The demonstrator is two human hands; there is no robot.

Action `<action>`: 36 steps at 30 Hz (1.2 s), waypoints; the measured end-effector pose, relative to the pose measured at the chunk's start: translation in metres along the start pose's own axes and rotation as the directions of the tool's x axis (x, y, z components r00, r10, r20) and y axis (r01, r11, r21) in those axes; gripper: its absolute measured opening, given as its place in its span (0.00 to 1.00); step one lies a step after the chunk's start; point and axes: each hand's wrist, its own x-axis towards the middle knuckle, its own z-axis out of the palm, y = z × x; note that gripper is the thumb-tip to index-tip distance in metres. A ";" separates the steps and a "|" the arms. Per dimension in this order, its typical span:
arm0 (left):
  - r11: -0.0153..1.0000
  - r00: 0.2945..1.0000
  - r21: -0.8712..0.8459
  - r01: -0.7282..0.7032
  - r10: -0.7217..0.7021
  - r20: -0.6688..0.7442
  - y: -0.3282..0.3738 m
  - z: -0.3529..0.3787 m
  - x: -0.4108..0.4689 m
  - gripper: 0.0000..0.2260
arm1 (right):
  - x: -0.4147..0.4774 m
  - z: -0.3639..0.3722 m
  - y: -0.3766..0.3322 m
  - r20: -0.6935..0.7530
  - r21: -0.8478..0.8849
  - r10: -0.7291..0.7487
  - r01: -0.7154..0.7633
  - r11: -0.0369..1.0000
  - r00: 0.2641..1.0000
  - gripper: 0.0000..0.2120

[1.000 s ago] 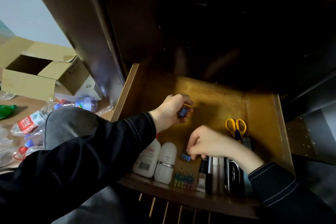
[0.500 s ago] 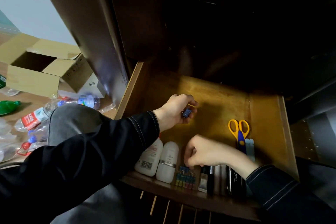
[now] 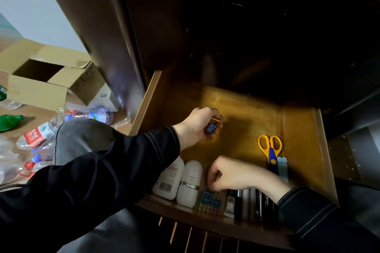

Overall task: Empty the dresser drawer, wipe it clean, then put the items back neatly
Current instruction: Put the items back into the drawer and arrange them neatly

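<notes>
L hand [image 3: 202, 124], mid-frame over the drawer [image 3: 246, 113] floor, grips a blue binder clip [image 3: 211, 129]; R hand [image 3: 230, 172] curls down onto the clip row [image 3: 209, 201] at lower centre (pinching or not, can't tell), so a nudge could knock the lineup askew.

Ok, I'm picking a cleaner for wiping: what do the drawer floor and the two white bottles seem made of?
Drawer floor: wood or veneer, going by the grain streaks; amber varnish with soft sheen. Barcoded bottle and banded bottle: probably plastic, smooth, matte white; the silver band looks shiny, metal-like.
</notes>
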 end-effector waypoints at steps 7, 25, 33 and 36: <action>1.000 1.000 0.008 0.000 0.001 -0.005 0.001 0.000 -0.001 0.05 | -0.001 0.000 -0.001 -0.006 -0.016 -0.035 0.035 0.999 0.999 0.07; 0.986 0.994 -0.148 0.078 -0.065 0.090 0.002 -0.002 -0.007 0.10 | -0.007 -0.004 -0.006 0.052 0.014 -0.016 0.015 1.000 0.998 0.10; 0.962 0.987 -0.245 0.124 -0.093 0.134 0.002 -0.005 -0.011 0.20 | -0.022 -0.043 0.010 -0.623 0.135 0.170 -0.110 0.985 0.763 0.10; 0.964 0.975 -0.223 0.148 -0.105 0.194 0.000 -0.004 -0.014 0.16 | -0.026 -0.048 0.004 -0.751 0.143 0.107 0.002 0.990 0.652 0.03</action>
